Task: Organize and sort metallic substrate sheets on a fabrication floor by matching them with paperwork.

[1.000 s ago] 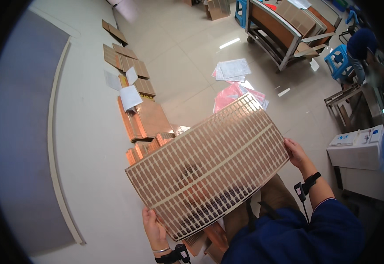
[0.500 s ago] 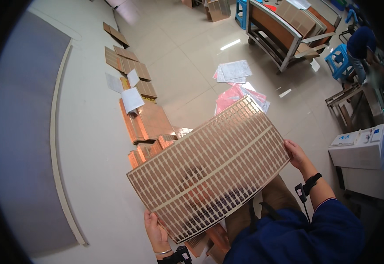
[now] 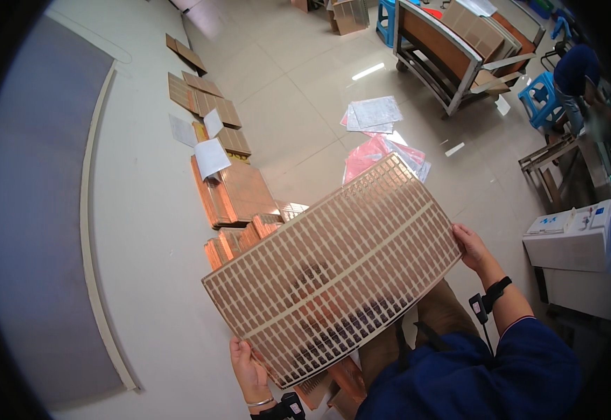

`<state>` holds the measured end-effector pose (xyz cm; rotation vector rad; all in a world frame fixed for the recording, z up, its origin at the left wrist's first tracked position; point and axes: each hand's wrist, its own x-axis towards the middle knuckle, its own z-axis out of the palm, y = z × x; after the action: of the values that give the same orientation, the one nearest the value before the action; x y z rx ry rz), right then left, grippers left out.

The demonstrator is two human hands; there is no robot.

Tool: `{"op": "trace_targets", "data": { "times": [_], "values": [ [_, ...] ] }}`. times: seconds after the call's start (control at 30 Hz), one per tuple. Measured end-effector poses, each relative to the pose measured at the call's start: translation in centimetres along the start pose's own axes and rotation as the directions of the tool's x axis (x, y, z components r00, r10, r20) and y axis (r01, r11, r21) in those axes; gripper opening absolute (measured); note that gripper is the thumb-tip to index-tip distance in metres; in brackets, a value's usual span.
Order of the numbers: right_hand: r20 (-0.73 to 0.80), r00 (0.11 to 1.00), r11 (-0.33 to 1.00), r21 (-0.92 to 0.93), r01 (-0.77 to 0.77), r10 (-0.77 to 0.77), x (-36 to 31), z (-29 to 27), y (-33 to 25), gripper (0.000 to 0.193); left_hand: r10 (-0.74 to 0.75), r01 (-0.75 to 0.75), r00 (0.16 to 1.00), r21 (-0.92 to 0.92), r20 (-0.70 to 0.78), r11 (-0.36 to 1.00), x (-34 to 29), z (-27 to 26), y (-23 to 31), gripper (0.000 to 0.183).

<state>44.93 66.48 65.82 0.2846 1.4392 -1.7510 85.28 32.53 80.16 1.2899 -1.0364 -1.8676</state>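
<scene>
A large copper-coloured circuit board panel point(image 3: 333, 273) with a pale grid pattern is held up in front of me, tilted, with its right end farther off. My left hand point(image 3: 248, 367) grips its lower left edge, the thumb on the face and the other fingers partly hidden behind it. At the right edge, my right hand point(image 3: 468, 245) holds the panel with its fingers closed on the rim. Beyond the panel, stacks of copper panels point(image 3: 239, 192) stand along the wall, and more copper panels point(image 3: 316, 388) show below its lower edge.
Flattened cardboard point(image 3: 204, 101) and white paper sheets point(image 3: 212, 158) lie by the left wall. Pink and clear plastic sheets point(image 3: 382, 155) are on the tiled floor. A metal cart point(image 3: 452, 52), a blue stool point(image 3: 540, 98), a seated person point(image 3: 575, 70) and a white box-shaped unit point(image 3: 571, 234) are to the right.
Almost nothing differs. The panel and both hands keep their places, while the background has shifted very slightly in the view.
</scene>
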Motion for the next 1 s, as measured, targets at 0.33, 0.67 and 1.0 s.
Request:
{"op": "trace_targets", "data": {
  "times": [0.33,0.67,1.0],
  "values": [
    [0.403,0.848,0.918,-0.332,-0.216,0.345,-0.9,6.2,1.5,0.041,0.442,-0.284,0.838,0.435,-0.32,0.854,-9.9,-5.5,12.6,0.026],
    [0.161,0.881,0.55,-0.826,-0.126,0.444,2.7,0.6,8.2,0.039,0.677,0.017,0.641,0.889,-0.361,0.458,-24.6,-1.0,21.0,0.024],
    [-0.088,0.913,0.519,-0.799,-0.304,0.399,2.0,-5.2,8.4,0.034,0.525,0.117,0.808,0.946,-0.267,0.301,-20.1,-11.9,10.4,0.021]
  ]
}}
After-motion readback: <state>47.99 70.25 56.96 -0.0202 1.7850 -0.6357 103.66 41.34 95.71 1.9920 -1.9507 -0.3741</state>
